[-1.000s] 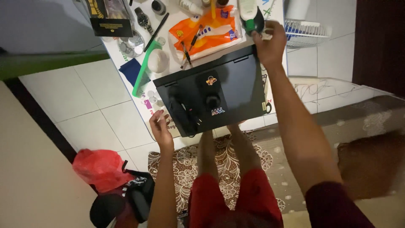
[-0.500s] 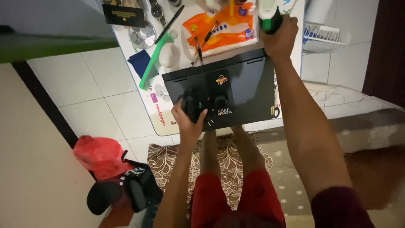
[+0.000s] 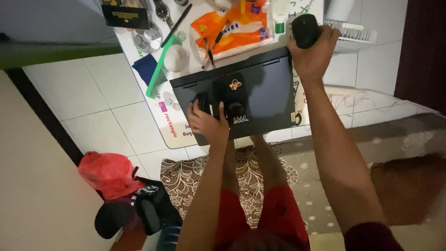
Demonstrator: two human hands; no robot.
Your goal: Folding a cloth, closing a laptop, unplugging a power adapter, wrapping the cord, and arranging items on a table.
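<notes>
The white table (image 3: pixel 173 126) carries all items and stands on a tiled floor (image 3: pixel 93 107), with a patterned brown rug (image 3: pixel 260 181) at its near edge. A closed black laptop (image 3: pixel 265 88) lies flat on the table, its lid bearing small stickers. Beyond the laptop lies an orange package (image 3: pixel 234 30) with pens on top. To the left of the laptop lie a green ruler (image 3: pixel 158 69), a white round object (image 3: pixel 175 58), a blue cloth (image 3: pixel 145 67) and several coins (image 3: pixel 168 100). A wristwatch (image 3: pixel 160 9) and a black booklet (image 3: pixel 125 16) lie at the far left corner. The right hand (image 3: pixel 312 56) is closed around a black rounded object (image 3: pixel 305 30), held above the far right corner of the laptop. The left hand (image 3: pixel 206 123) rests on the near left part of the lid, fingers closed over a small black device (image 3: pixel 203 100) with a cord; its exact form cannot be determined. On the floor at left lie a red bag (image 3: pixel 109 174) and dark items (image 3: pixel 139 214).
</notes>
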